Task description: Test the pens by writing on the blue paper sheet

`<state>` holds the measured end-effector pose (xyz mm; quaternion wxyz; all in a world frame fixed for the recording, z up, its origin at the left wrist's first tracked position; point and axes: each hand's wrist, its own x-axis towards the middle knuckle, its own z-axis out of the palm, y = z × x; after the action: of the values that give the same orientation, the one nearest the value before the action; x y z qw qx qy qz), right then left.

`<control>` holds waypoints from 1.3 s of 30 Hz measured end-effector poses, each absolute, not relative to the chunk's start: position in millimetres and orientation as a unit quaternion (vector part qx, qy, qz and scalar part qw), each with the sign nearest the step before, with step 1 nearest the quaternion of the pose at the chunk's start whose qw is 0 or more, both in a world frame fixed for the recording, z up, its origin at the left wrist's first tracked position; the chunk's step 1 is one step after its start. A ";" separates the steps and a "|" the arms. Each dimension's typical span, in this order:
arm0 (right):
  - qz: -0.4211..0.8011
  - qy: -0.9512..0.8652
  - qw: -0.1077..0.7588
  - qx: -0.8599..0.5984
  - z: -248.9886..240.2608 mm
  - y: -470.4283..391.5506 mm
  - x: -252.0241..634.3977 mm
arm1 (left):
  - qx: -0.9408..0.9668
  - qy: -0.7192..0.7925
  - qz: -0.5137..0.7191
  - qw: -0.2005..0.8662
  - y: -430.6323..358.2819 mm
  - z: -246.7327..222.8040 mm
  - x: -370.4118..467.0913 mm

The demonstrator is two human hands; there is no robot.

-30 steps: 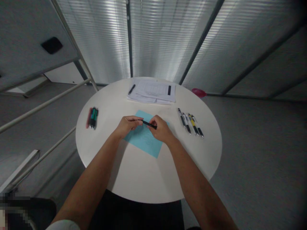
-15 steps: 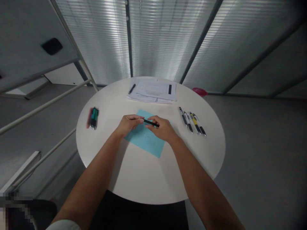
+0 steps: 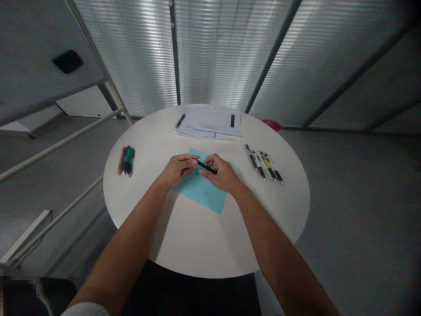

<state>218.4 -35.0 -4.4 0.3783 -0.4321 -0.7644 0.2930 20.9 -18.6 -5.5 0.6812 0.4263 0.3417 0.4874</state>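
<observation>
A slim black pen (image 3: 205, 166) is held up between two bare hands, over a light-blue rectangular paper sheet (image 3: 210, 196) that lies askew on a round white counter (image 3: 204, 245). The left hand (image 3: 177, 170) pinches the pen's left end between thumb and fingers. The right hand (image 3: 222, 174) curves round the other end, its thumb and forefinger somewhat apart; whether it truly grips there, I cannot tell.

As for progress, the handling looks to be midway: the pen is off the counter and not yet set down. Other pens are already laid out apart from it, a tight bundle of dark-and-green pens (image 3: 129, 160) beside a reddish pen (image 3: 121, 161) on the left, and a loose slanted row of white, grey and yellow pens (image 3: 264, 164) on the right. Farther back, a dark pen (image 3: 180, 120) rests on white printed papers (image 3: 210, 125). How much handling is left cannot be read from this view
</observation>
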 end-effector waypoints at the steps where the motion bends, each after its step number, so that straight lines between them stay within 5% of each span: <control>1: 0.286 -0.759 0.386 -0.440 -5.9 -34.2 218.3 | 0.425 0.341 0.491 0.680 -18.8 -4.8 21.5; 39: 0.190 -0.777 0.373 -0.471 -23.2 -21.5 217.4 | 0.382 0.365 0.558 0.640 -9.0 -13.2 25.1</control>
<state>217.4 -21.5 -23.2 0.3726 -0.4707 -0.7769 0.1898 25.1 -9.0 -13.2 0.6397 0.3820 0.3647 0.5584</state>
